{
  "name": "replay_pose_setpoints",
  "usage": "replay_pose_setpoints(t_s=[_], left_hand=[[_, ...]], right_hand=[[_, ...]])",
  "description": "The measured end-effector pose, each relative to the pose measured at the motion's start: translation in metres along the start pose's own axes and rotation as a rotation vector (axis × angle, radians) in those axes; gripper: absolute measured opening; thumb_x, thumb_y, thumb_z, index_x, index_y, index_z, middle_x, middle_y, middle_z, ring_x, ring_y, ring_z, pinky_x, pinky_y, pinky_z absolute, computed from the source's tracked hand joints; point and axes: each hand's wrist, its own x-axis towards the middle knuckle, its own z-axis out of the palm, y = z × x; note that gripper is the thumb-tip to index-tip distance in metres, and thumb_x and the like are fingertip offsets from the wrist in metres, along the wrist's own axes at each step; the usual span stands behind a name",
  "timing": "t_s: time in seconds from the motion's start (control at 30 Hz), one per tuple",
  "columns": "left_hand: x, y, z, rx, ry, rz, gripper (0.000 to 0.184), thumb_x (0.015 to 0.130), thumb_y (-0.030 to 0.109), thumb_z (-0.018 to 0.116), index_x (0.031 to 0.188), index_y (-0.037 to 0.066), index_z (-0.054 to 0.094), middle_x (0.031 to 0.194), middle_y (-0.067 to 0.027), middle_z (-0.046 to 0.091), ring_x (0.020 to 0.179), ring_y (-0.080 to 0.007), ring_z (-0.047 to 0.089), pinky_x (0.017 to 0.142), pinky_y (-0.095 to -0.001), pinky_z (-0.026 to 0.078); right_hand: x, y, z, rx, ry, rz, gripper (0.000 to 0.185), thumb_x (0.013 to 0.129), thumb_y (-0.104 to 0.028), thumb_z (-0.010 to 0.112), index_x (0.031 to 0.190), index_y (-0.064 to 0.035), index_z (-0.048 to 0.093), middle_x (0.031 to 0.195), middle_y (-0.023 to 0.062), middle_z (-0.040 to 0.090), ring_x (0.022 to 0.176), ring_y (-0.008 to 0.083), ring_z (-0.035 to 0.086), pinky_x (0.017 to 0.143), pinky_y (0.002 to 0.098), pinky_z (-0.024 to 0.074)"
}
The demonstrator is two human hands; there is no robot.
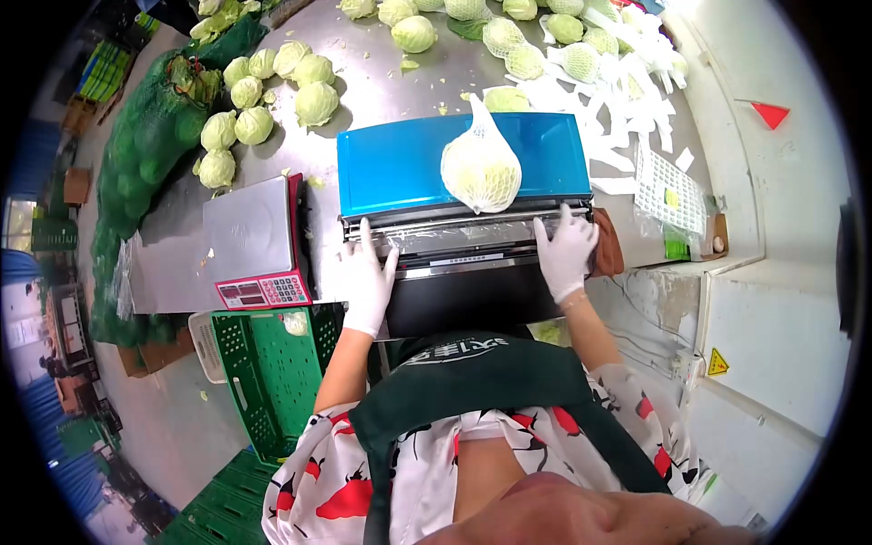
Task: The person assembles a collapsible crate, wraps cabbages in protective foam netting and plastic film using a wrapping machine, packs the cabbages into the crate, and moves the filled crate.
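Note:
My left hand [365, 280], in a white glove, rests at the left end of a film wrapping machine [454, 313]. Its index finger and thumb are spread apart. At the machine's right end is my right hand [565, 252], also gloved, with fingers stretched out near the rollers. Between both hands runs a strip of clear plastic film [454, 236], wrinkled and shiny. On the machine's blue cover [391, 168] lies a cabbage in a white foam net [481, 168], its net tail pointing away from me. Neither hand touches the cabbage.
A red-framed weighing scale [250, 227] stands on the metal table to the left. Bare cabbages [316, 104] sit behind it, beside a green mesh sack [150, 145]. White foam nets [627, 100] pile up at right. A green crate [263, 381] is below the scale.

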Motion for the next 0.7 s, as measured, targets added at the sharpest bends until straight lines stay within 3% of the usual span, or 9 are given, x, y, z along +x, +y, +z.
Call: replay_pose_setpoints(t_s=[0.17,0.33,0.37,0.43,0.47,0.5,0.57,0.6,0.7], left_hand=[[0.017,0.008,0.025,-1.186,-0.214,-0.186,0.045,0.089,0.002,0.066,0.133,0.009,0.063,0.085,-0.0069,0.065,0.076,-0.0158,0.06,0.074,-0.0284,0.049],[0.049,-0.005,-0.118,-1.395,-0.912,0.151,0.025,0.091,0.002,0.065,0.114,0.003,0.074,0.093,-0.0054,0.066,0.081,-0.0115,0.06,0.074,-0.0269,0.05],[0.058,-0.002,-0.131,-1.566,-0.849,0.181,0.027,0.09,0.008,0.069,0.116,0.0,0.072,0.094,-0.0077,0.067,0.084,-0.0126,0.061,0.078,-0.0318,0.051],[0.084,0.028,-0.125,-1.594,-0.494,0.147,0.09,0.077,0.027,0.083,0.151,0.004,0.039,0.143,-0.0183,0.051,0.134,-0.026,0.048,0.114,-0.0404,0.034],[0.116,0.036,-0.116,-1.251,-0.431,0.279,0.111,0.068,0.029,0.087,0.157,0.006,0.026,0.159,-0.0207,0.029,0.149,-0.0297,0.027,0.121,-0.0418,0.022],[0.138,0.049,-0.097,-0.956,-0.277,0.355,0.121,0.06,0.03,0.09,0.158,0.007,0.022,0.161,-0.0224,0.023,0.15,-0.0339,0.024,0.122,-0.043,0.02],[0.168,0.05,-0.017,-0.725,-0.322,0.43,0.139,0.053,0.035,0.094,0.159,0.007,0.009,0.162,-0.025,0.017,0.151,-0.0399,0.016,0.122,-0.0474,0.017],[0.178,0.056,0.009,-0.618,-0.33,0.52,0.141,0.051,0.037,0.096,0.158,0.004,0.009,0.16,-0.0267,0.018,0.151,-0.0401,0.016,0.122,-0.0491,0.017],[0.184,0.07,0.041,-0.908,-0.526,0.361,0.135,0.054,0.032,0.096,0.156,0.001,0.013,0.154,-0.0252,0.033,0.145,-0.0377,0.03,0.12,-0.0446,0.025]], right_hand=[[0.009,0.009,-0.006,1.191,-0.177,0.176,0.018,0.096,-0.011,0.061,0.108,-0.0022,0.072,0.09,0.0065,0.068,0.087,0.0151,0.063,0.084,0.0274,0.0462],[0.016,0.066,-0.155,1.479,-0.822,0.082,0.015,0.09,-0.008,0.065,0.092,0.0059,0.071,0.084,0.0058,0.065,0.078,0.0123,0.06,0.077,0.0279,0.0501],[0.033,0.089,-0.142,1.573,-0.692,-0.297,0.021,0.087,-0.008,0.069,0.103,0.0058,0.069,0.094,0.0089,0.066,0.085,0.0153,0.062,0.08,0.0308,0.0521],[0.065,0.086,-0.132,1.58,-0.512,-0.465,0.046,0.08,-0.009,0.076,0.122,0.0042,0.062,0.115,0.0145,0.064,0.102,0.0222,0.062,0.091,0.0359,0.0514],[0.077,0.049,-0.147,1.519,-0.481,-0.264,0.059,0.077,-0.011,0.08,0.13,0.0029,0.056,0.126,0.0169,0.06,0.112,0.0261,0.06,0.097,0.0382,0.0487],[0.096,0.029,-0.149,1.452,-0.447,-0.076,0.073,0.074,-0.012,0.083,0.139,0.0015,0.051,0.136,0.0194,0.056,0.122,0.0301,0.057,0.104,0.0405,0.046],[0.137,0.023,-0.061,0.94,-0.35,-0.599,0.118,0.063,-0.029,0.092,0.155,-0.0005,0.024,0.159,0.0235,0.025,0.15,0.0357,0.02,0.122,0.0419,0.016],[0.147,0.015,-0.016,0.718,-0.227,-0.789,0.129,0.059,-0.036,0.094,0.155,0.0028,0.017,0.159,0.0268,0.022,0.15,0.0366,0.019,0.121,0.042,0.0186],[0.153,-0.024,0.002,0.874,-0.596,-0.581,0.125,0.061,-0.042,0.092,0.153,0.0047,0.021,0.144,0.0272,0.045,0.137,0.0365,0.043,0.116,0.0403,0.031]])
